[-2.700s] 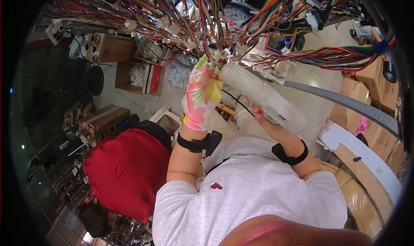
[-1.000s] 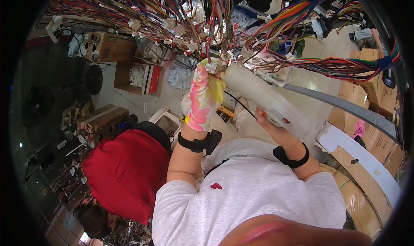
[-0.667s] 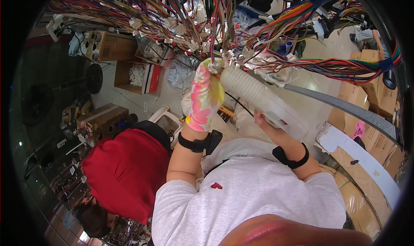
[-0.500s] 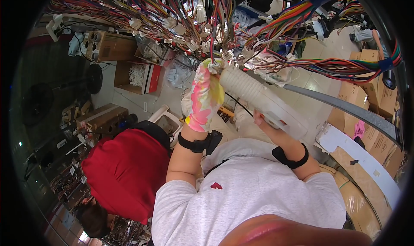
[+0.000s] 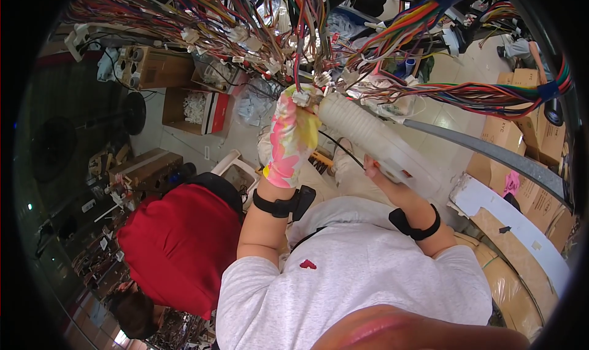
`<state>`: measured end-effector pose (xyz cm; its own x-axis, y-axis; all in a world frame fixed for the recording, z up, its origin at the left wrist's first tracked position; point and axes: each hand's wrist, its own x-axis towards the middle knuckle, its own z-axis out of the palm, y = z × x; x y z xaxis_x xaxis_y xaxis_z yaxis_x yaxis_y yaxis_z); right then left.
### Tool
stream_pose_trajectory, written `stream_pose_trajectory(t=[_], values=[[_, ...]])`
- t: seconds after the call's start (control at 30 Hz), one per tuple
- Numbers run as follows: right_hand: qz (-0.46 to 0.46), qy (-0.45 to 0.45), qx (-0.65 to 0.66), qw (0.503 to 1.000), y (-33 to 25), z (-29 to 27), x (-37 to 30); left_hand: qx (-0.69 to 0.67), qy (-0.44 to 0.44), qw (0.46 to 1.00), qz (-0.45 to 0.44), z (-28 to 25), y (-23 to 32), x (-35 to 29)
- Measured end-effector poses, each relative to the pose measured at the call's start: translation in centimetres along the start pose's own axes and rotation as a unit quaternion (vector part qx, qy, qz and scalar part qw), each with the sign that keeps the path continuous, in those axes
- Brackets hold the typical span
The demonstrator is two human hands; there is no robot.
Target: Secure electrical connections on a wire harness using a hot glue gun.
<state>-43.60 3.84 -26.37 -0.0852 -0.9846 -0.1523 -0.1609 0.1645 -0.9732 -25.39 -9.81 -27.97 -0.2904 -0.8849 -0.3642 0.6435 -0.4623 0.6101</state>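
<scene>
The left hand, in a pink and yellow patterned glove, was raised with its forearm nearly upright, a black wrist strap just below the glove. Its fingers were clenched around the upper end of a white corrugated tube, just under a small white connector where the hanging bundle of coloured wires met the tube. The tube slanted down and to the right from that glove. The right hand was bare and sat lower on the tube, on its underside, the forearm bent up from the elbow with a black band on the wrist. Its fingers pressed against the tube, but whether they closed around it could not be told, since the tube hid most of them. To the left of the tube, and lower, another person in a red top was bent over. Cardboard boxes were stacked to the right of the tube, beyond a grey metal rail.
</scene>
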Motion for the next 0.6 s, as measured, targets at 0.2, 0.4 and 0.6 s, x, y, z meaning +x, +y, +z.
stream_pose_trajectory(t=[0.2, 0.4, 0.6], values=[[-0.005, -0.036, -0.027, 0.999, 0.6, -0.4, 0.2, 0.001, 0.008, 1.0, 0.007, 0.0, -0.4, 0.5], [0.028, -0.019, 0.017, 0.999, 0.0, -0.1, 0.4, -0.014, 0.008, 1.0, 0.01, -0.4, -0.5, 0.4], [0.017, -0.022, 0.023, 0.999, 0.7, -0.1, 0.0, -0.054, -0.006, 0.999, -0.002, 0.1, -0.2, 0.5]])
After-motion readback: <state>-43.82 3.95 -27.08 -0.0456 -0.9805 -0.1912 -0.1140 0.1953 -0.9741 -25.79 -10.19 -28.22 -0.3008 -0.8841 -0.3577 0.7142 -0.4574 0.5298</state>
